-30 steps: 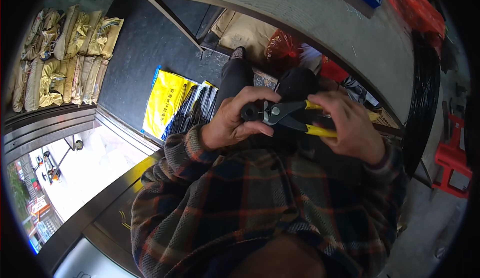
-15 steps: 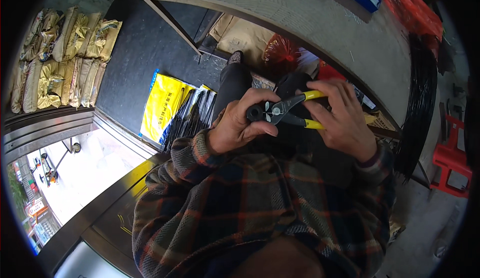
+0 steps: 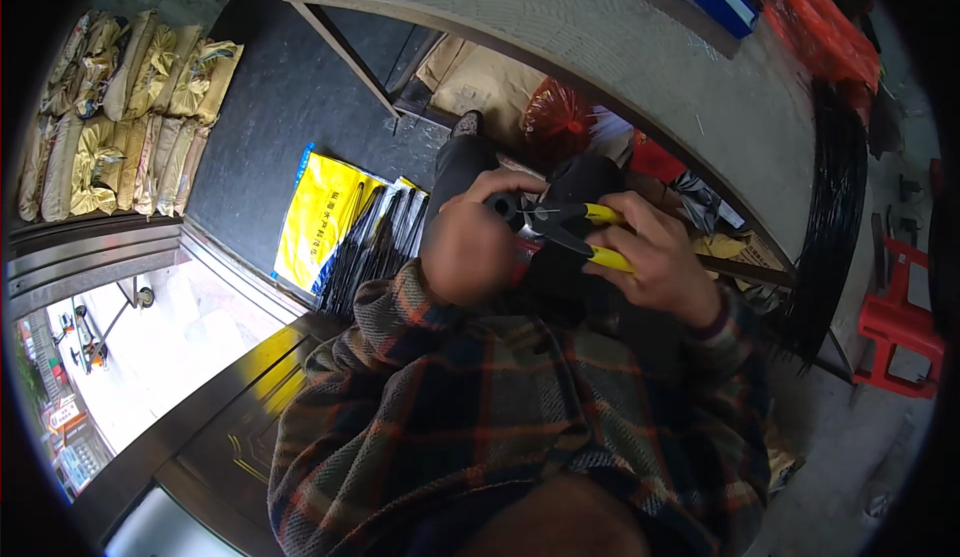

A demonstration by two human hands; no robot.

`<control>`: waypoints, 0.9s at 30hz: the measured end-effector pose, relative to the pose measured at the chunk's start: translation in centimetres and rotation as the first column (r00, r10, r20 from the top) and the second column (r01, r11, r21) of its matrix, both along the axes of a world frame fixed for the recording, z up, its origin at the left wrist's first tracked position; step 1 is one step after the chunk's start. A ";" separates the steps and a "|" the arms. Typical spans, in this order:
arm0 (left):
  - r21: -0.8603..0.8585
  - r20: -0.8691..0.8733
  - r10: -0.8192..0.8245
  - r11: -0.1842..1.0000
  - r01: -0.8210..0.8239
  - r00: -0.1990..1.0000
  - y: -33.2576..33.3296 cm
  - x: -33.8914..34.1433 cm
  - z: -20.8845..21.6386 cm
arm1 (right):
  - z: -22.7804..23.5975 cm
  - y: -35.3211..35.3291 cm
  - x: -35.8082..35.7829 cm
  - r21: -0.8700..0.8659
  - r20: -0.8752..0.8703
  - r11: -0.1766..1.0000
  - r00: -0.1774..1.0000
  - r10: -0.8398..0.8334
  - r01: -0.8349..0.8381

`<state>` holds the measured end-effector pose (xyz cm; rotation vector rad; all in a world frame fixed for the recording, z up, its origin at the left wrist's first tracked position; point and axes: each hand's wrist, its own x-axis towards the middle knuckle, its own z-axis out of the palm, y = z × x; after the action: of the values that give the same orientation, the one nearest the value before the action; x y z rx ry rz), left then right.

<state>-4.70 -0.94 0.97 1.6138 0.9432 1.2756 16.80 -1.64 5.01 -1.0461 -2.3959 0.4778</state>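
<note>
In front of my lap, my right hand point(image 3: 665, 257) is closed around the two yellow-gripped handles of a pair of pliers point(image 3: 557, 225). Their dark metal head points left, and the handles stand apart. Beside the jaws, my left hand point(image 3: 465, 247) holds a short black tube point(image 3: 504, 205) with a round hole, its fingers curled over the top. Motion smears that hand, and whether the jaws grip the tube cannot be made out. On the floor to the left, thin black strips point(image 3: 362, 247) lie on a yellow printed bag point(image 3: 325, 212).
A grey worktop point(image 3: 620, 47) crosses ahead of me, carrying a blue box point(image 3: 722, 2) and red plastic point(image 3: 810, 17). Long black strands point(image 3: 835, 187) hang at its right end, near a red stool point(image 3: 900, 307). Stacked tan sacks point(image 3: 130, 117) stand far left. Underneath sits a red bundle point(image 3: 560, 117).
My left hand has turned and blurred beside the black tube. The pliers have tilted, their handle ends dropping slightly and shifting left with my right hand. The whole view has moved a little.
</note>
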 end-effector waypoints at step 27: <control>-0.199 0.190 -0.156 0.961 0.193 0.969 3.7 2.8 -1.8 | -1.2 27.3 6.0 0.133 -0.161 0.824 0.832 -0.531 0.551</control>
<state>-1.89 2.75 -0.83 1.3617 0.7838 1.1290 22.83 25.67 3.82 -1.4974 -1.8716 0.1142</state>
